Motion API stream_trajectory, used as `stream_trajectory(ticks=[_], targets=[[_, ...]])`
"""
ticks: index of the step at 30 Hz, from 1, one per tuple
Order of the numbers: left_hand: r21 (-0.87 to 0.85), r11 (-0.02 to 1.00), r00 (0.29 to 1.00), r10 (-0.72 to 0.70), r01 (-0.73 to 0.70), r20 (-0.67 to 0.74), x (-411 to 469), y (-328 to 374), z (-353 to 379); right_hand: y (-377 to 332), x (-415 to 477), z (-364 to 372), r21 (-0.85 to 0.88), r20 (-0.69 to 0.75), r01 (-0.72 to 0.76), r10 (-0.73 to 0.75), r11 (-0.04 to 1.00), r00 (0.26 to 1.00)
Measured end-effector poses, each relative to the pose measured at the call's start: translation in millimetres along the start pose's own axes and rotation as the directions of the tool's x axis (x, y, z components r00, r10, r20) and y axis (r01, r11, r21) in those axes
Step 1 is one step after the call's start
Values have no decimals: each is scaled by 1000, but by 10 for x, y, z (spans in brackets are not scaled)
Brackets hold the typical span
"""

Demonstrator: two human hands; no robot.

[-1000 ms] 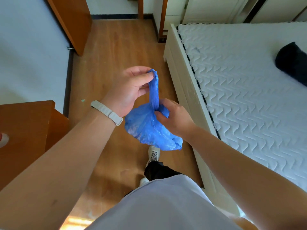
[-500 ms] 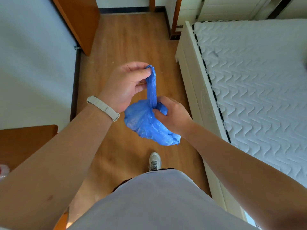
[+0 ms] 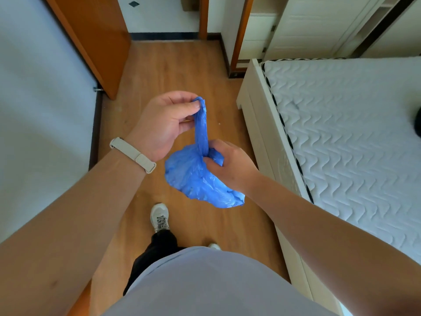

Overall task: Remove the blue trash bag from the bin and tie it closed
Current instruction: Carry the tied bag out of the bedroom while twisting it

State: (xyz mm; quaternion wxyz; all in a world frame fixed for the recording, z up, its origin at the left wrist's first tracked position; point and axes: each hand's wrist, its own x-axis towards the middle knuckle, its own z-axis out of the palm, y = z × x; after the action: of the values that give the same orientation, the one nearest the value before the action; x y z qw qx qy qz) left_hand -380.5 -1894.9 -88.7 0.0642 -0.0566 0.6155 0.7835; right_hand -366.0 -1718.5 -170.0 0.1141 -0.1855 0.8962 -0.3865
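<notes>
Your left hand (image 3: 164, 126) fingers (image 3: 185, 108) pinch the top of the bag's twisted neck; your right hand (image 3: 230, 165) fingers grip its base. Blue bag (image 3: 193, 179) hangs mid-frame over the wood floor (image 3: 173, 71), bed (image 3: 341, 133) at right.

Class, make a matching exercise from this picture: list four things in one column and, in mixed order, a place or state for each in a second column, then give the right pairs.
Things:
1. left hand
2. right hand
3. wristband
4. mattress

Places or states:
A. white, quilted, at the right
B. pinches the top of the twisted strip of the blue bag
C. on the left wrist
D. grips the bag's neck

Pairs: 1-B, 2-D, 3-C, 4-A
</notes>
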Motion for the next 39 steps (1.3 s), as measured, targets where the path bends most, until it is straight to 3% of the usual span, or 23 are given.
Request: stream_trajectory(ticks=[9, 18, 28, 39], targets=[[2, 999, 989, -47, 47, 142, 955, 377, -1043, -417, 1252, 434, -43, -83, -60, 56, 997, 995], [25, 999, 981, -27, 23, 191, 1746, 828, -1815, -857, 2265, 620, -95, -126, -33, 21, 995, 992], [33, 998, 985, -59, 55, 162, 2343, 940, -2037, -800, 3006, 579, -136, -95, 3, -16, 991, 995], [77, 992, 986, -112, 103, 125, 3577, 999, -1870, -226, 4148, 93, -67, -45, 15, -18, 998, 999]])
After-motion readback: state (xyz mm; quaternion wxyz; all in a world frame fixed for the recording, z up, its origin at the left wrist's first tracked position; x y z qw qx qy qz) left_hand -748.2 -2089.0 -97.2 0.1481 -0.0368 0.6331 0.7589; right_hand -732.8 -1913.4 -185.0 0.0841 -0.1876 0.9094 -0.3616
